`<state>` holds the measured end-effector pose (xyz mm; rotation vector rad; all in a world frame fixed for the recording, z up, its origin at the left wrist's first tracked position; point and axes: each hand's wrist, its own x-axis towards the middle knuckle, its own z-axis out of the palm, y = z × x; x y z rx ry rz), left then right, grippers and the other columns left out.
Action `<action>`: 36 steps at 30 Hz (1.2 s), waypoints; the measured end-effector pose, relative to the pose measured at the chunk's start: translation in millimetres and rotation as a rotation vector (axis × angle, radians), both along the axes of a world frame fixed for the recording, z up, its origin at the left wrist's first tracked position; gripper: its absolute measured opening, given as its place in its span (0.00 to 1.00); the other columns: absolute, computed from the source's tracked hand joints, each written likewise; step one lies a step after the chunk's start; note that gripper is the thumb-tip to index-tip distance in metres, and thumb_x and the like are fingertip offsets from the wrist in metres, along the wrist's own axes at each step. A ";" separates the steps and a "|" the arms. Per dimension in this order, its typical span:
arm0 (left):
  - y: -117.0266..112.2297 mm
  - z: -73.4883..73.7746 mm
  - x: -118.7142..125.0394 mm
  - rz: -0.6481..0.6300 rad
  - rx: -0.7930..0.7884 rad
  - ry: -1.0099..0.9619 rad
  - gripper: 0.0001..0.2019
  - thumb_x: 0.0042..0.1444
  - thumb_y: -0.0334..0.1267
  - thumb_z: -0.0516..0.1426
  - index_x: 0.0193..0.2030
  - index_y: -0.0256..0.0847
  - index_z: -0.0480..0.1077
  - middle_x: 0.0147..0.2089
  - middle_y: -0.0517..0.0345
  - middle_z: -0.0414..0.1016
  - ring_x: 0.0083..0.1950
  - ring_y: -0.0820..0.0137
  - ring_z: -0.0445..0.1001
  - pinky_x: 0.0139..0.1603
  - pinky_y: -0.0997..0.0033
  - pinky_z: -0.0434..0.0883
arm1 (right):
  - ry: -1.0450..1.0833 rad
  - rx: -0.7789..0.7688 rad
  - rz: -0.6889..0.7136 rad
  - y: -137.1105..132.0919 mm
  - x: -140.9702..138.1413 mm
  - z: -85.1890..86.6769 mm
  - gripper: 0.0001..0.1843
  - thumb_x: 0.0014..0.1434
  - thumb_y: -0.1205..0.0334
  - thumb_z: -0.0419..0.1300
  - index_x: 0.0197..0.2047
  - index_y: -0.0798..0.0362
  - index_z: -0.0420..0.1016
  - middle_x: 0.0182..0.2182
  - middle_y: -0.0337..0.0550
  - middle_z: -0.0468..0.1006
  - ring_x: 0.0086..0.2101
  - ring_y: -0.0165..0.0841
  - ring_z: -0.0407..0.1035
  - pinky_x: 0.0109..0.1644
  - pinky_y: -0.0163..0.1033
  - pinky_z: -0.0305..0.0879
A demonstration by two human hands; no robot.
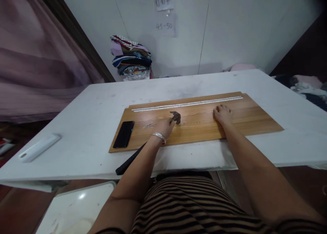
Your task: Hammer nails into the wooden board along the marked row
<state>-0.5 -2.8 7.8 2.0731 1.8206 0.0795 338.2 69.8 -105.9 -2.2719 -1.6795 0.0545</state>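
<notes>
A long wooden board [255, 120] lies on the white table [84, 108]. My left hand [165, 126] is closed round a hammer just below its dark head [175, 117]; the black handle [130, 160] runs back under my wrist past the table's edge. The head rests on the board beside a row of small nails [190, 123]. My right hand [222, 114] lies on the board to the right, fingers curled down against the wood. A few loose nails [148, 126] lie left of my left hand.
A black phone [124, 134] lies on the board's left end. A white metal strip [187, 103] runs along the board's far edge. A white handled object [39, 147] sits at the table's left. Folded clothes [131, 58] are stacked against the wall.
</notes>
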 end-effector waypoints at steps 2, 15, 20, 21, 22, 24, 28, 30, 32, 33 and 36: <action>1.0 0.2 -0.3 0.001 0.007 0.008 0.19 0.72 0.44 0.49 0.53 0.37 0.79 0.51 0.42 0.84 0.52 0.57 0.81 0.48 0.65 0.72 | 0.000 0.000 -0.002 0.1 0.2 0.0 0.24 0.69 0.56 0.44 0.52 0.55 0.79 0.58 0.59 0.75 0.59 0.49 0.63 0.62 0.55 0.57; 0.1 -1.2 0.0 -0.013 -0.006 -0.008 0.19 0.72 0.44 0.50 0.56 0.39 0.78 0.53 0.43 0.84 0.53 0.57 0.81 0.50 0.65 0.72 | 0.006 -0.005 -0.001 -1.2 -1.3 1.6 0.24 0.70 0.57 0.44 0.52 0.55 0.79 0.59 0.59 0.75 0.60 0.49 0.62 0.63 0.55 0.56; 3.2 -1.8 -1.8 0.005 0.010 0.016 0.20 0.72 0.46 0.49 0.53 0.39 0.78 0.51 0.43 0.84 0.53 0.56 0.81 0.49 0.64 0.72 | 0.017 0.009 0.000 -1.2 -1.4 1.6 0.23 0.69 0.57 0.44 0.51 0.54 0.79 0.57 0.59 0.76 0.59 0.49 0.62 0.62 0.55 0.56; 3.3 -1.9 -1.7 0.005 0.009 0.016 0.20 0.72 0.46 0.49 0.53 0.39 0.79 0.51 0.43 0.84 0.53 0.56 0.81 0.49 0.64 0.72 | 0.016 0.009 -0.001 -1.3 -1.6 1.9 0.24 0.69 0.57 0.44 0.51 0.54 0.79 0.57 0.59 0.76 0.59 0.49 0.62 0.62 0.55 0.56; 3.2 -2.0 -1.6 0.005 0.008 0.015 0.20 0.72 0.46 0.49 0.53 0.38 0.79 0.51 0.42 0.84 0.52 0.56 0.81 0.49 0.64 0.72 | 0.014 0.007 -0.003 -1.4 -1.8 2.3 0.24 0.69 0.57 0.44 0.52 0.55 0.80 0.58 0.59 0.75 0.59 0.49 0.62 0.62 0.55 0.56; 2.5 -2.4 -1.1 0.002 0.003 0.006 0.19 0.72 0.46 0.50 0.53 0.38 0.79 0.51 0.42 0.84 0.52 0.56 0.81 0.49 0.63 0.72 | 0.011 0.001 -0.009 -1.7 -2.3 3.3 0.24 0.69 0.57 0.44 0.52 0.55 0.80 0.58 0.59 0.75 0.59 0.49 0.62 0.62 0.55 0.56; 1.5 -3.3 -0.3 -0.012 -0.002 -0.020 0.18 0.71 0.43 0.51 0.54 0.39 0.78 0.51 0.43 0.84 0.52 0.57 0.81 0.50 0.65 0.72 | 0.013 -0.001 -0.006 -1.8 -2.4 4.2 0.24 0.69 0.57 0.45 0.52 0.54 0.80 0.58 0.59 0.76 0.59 0.49 0.62 0.62 0.55 0.57; 1.7 -3.1 -0.5 -0.011 -0.005 -0.014 0.18 0.71 0.44 0.50 0.53 0.39 0.78 0.51 0.43 0.84 0.52 0.58 0.81 0.49 0.65 0.72 | 0.009 0.002 -0.003 -1.7 -2.1 3.6 0.24 0.69 0.57 0.45 0.52 0.54 0.80 0.58 0.59 0.76 0.59 0.49 0.62 0.62 0.55 0.57; 2.3 -2.4 -1.0 -0.006 -0.004 0.001 0.19 0.72 0.45 0.50 0.53 0.39 0.79 0.51 0.43 0.84 0.52 0.57 0.81 0.49 0.65 0.72 | 0.004 0.002 -0.004 -1.6 -1.7 2.9 0.24 0.69 0.57 0.45 0.52 0.54 0.80 0.58 0.59 0.76 0.60 0.49 0.62 0.62 0.55 0.56; 2.6 -2.0 -1.3 -0.005 -0.001 0.009 0.19 0.72 0.45 0.50 0.53 0.39 0.79 0.51 0.43 0.84 0.52 0.57 0.81 0.50 0.64 0.72 | 0.001 0.001 -0.004 -1.7 -1.6 2.6 0.24 0.69 0.57 0.44 0.52 0.54 0.80 0.58 0.59 0.75 0.60 0.49 0.62 0.62 0.55 0.56; 3.5 -1.0 -1.8 -0.003 0.011 0.026 0.20 0.72 0.45 0.49 0.53 0.38 0.78 0.52 0.42 0.84 0.53 0.56 0.81 0.51 0.63 0.72 | -0.004 -0.005 0.001 -2.3 -1.4 2.3 0.24 0.69 0.57 0.44 0.51 0.55 0.79 0.59 0.58 0.75 0.60 0.48 0.62 0.63 0.55 0.56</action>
